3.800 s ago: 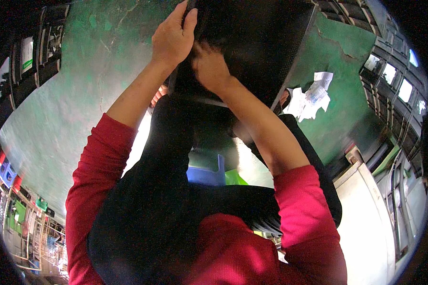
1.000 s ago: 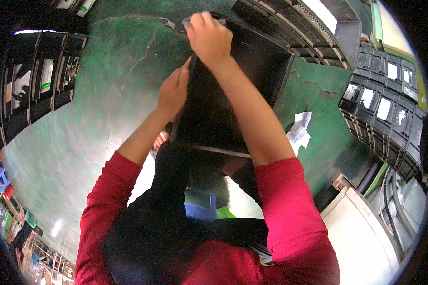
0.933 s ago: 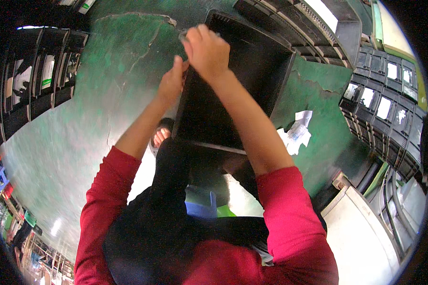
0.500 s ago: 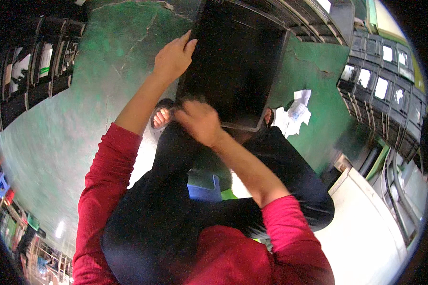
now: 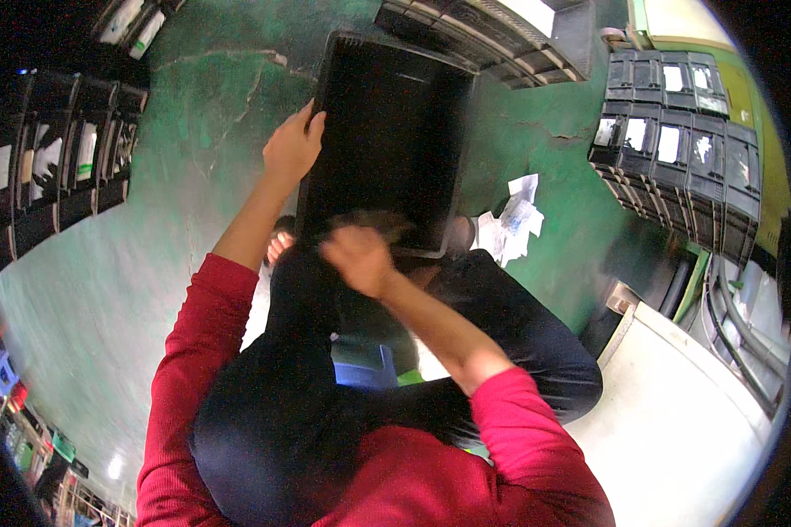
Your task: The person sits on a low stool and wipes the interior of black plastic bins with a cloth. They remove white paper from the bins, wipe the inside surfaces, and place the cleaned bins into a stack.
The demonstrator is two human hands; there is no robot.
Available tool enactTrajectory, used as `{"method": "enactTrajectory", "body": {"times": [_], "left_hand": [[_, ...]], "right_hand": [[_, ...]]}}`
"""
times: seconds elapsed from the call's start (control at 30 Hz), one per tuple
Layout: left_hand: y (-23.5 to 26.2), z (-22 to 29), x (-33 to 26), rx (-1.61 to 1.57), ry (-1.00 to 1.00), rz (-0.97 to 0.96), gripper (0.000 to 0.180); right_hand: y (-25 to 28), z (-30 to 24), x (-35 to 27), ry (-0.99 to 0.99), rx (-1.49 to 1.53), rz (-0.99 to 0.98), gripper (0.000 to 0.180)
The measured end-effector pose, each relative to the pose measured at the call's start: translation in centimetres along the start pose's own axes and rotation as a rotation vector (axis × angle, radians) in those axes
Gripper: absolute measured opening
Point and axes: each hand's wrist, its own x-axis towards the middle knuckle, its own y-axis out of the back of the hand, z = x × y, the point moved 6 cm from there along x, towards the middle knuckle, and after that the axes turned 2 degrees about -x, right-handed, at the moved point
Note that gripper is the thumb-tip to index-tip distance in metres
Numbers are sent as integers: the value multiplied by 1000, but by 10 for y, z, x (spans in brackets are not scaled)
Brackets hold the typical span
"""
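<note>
A black rectangular plastic crate (image 5: 391,132) stands tipped before my knees, its dark hollow toward me. My left hand (image 5: 293,149) grips its left side wall, fingers behind the edge and thumb along the rim. Over the crate's near end is my right hand (image 5: 360,258), smeared by motion. Its fingers look curled round a blurred brownish thing (image 5: 382,223) whose kind I cannot make out. The crate's lower edge sits between my feet, partly hidden by my right hand and dark trousers.
Loose white papers (image 5: 511,224) lie on the cracked green floor (image 5: 211,114), right of the crate. Stacked black crates stand at left (image 5: 53,167), at the far side (image 5: 501,39) and at right (image 5: 677,145). A blue plastic piece (image 5: 366,365) shows beneath my legs; a white panel (image 5: 677,404) is at my right.
The whole view has shifted, so the crate sits lower and further left in it. My right hand has moved rightward along the crate's near end; my left hand keeps its hold.
</note>
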Motion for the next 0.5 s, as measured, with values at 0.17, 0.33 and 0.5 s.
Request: {"method": "enactTrajectory", "body": {"times": [0.17,0.33,0.5], "left_hand": [[4,0,-1,93,38,-110,45],[4,-2,3,39,-80,-91,46],[38,40,-16,-132,-334,168,58]], "right_hand": [[2,0,-9,239,-74,-258,26],[53,67,-90,166,-290,-619,20],[113,65,-14,-149,0,-207,25]]}}
